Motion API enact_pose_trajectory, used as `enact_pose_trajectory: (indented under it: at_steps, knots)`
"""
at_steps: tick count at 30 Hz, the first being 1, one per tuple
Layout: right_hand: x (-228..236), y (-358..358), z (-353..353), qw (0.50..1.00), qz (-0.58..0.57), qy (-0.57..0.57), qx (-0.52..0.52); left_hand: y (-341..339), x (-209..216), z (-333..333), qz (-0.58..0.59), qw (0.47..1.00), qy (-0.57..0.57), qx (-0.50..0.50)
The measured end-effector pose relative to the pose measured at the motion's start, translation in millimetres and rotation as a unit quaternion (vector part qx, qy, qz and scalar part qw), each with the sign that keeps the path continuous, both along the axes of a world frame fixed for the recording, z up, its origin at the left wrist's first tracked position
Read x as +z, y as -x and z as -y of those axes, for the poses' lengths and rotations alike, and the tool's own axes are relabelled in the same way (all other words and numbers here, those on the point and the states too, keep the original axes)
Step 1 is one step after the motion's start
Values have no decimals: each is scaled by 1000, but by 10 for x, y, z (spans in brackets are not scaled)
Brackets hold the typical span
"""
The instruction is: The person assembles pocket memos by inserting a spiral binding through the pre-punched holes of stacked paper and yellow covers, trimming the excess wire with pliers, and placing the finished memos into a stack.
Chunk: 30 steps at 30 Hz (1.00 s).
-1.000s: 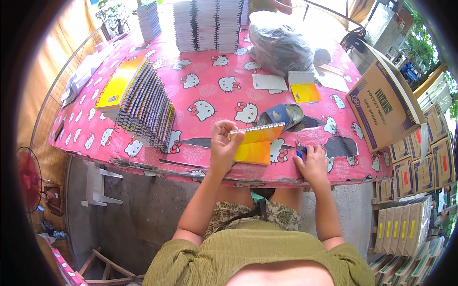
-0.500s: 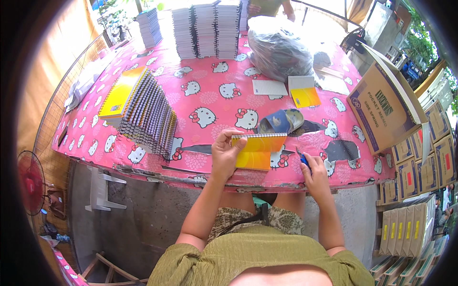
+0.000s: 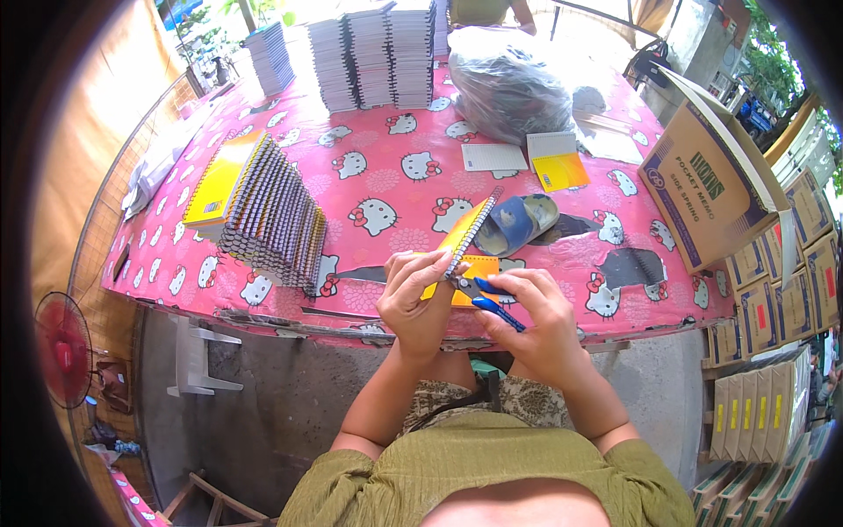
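Note:
My left hand (image 3: 416,299) is closed around a yellow spiral notebook (image 3: 468,230), tilted up with its wire spine turned toward my right hand. In my right hand (image 3: 543,323) are blue-handled pliers (image 3: 497,303), their jaws at the near end of the spine. Whether the jaws touch the wire I cannot tell. Beneath, another yellow notebook (image 3: 479,269) lies on the table, partly hidden by my hands. Just beyond sits a blue patterned slipper (image 3: 518,221).
A tall stack of yellow spiral notebooks (image 3: 263,211) leans at the left of the pink table (image 3: 378,180). White spiral stacks (image 3: 369,61) and a plastic-wrapped bundle (image 3: 509,88) stand at the back. A cardboard box (image 3: 702,184) is at the right; a person (image 3: 492,10) is beyond.
The notebook has turned from lying crosswise to pointing away, spine to the right. My right hand has brought the pliers from the right up to the spine's near end.

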State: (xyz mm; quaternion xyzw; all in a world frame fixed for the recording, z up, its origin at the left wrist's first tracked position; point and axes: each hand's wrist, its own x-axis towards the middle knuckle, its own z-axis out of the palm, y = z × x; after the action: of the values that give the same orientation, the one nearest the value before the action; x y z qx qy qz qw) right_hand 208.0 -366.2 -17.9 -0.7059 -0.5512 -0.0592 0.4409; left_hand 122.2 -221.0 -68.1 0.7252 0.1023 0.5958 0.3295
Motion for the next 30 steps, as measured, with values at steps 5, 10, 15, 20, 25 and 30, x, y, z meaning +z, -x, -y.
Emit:
enact_pose_trajectory:
  at_steps: [5,10,15,20,25,30]
  knots:
    - [-68,-296,46,780,-566,164,211,41,-11,11,33,997,-65,5]
    - [-322,-331,101,930,-347,92,83,16,4,-106,53,996,-68,19]
    - [-950,-882,581,964,103,167,-178,147,229,-253,-11,999,-34,14]
    - [145,-180,-386,996,85,-10,38,302,442,-304,-125,979,-157,-33]
    - [845,-167,-1243,945,187,-96,253,895,782,-546,2,963,-160,215]
    - [1224,51,-2521,767,-495,-204,354,1265,961,-1556,195,947,114,230]
